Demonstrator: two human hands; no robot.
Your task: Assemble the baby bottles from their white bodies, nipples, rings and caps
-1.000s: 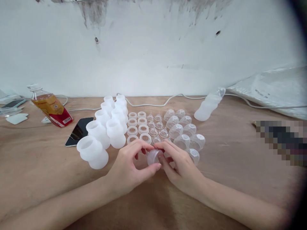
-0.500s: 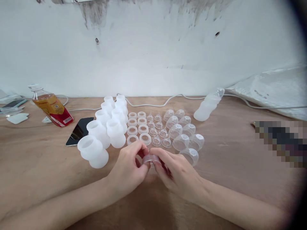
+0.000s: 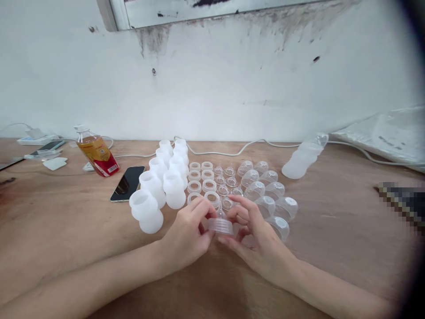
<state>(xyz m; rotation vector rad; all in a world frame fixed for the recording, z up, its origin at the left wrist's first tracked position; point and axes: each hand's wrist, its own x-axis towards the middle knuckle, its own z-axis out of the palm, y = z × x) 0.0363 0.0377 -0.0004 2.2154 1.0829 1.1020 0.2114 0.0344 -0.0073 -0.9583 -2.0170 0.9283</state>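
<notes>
Between finger and thumb, my left hand [image 3: 191, 230] pinches a clear ribbed bottle collar [image 3: 222, 226] by its left side. A transparent teat [image 3: 221, 213] pokes up through the collar. My right hand [image 3: 257, 232] is at the collar's right side, fingers spread and curved. Its thumb lies by the collar's lower edge; whether it touches cannot be made out. Just beyond the hands are rows of loose collars [image 3: 208, 185] and clear teats [image 3: 231, 181], the nearest partly hidden by my fingers. Clear domed caps [image 3: 255, 190] lie to the right of the teats.
Frosted white bottles [image 3: 174, 189] stand in two rows at left, beside a phone [image 3: 128, 184] and a drink bottle [image 3: 98, 153]. An assembled bottle [image 3: 300, 159] stands at back right. A cable [image 3: 229, 153] runs along the wall, near a plastic bag [image 3: 381, 135].
My right hand has loosened and its fingers have spread away from the collar. The collar has turned so that the teat shows upright. The camera view has shifted left and up.
</notes>
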